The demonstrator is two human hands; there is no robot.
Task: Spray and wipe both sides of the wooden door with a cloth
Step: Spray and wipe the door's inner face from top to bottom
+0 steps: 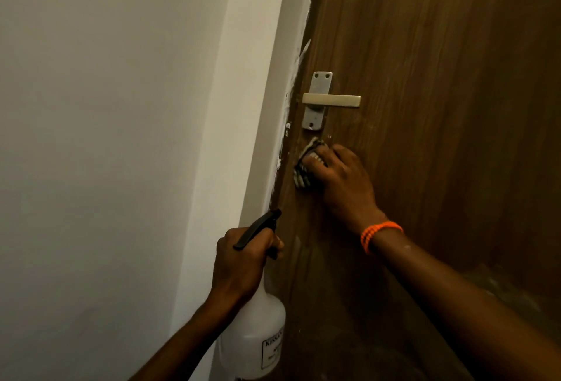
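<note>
Both hands hold: right hand (337, 180) presses cloth (305, 174) on door (425, 107); left hand (243, 262) grips upright bottle (255, 332), nozzle doorward.

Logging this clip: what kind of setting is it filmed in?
Probably indoors in a home or similar building, at a room doorway. A brown wooden door with a metal lever handle stands beside a plain white painted wall, with white paint smears along the door's edge.
</note>
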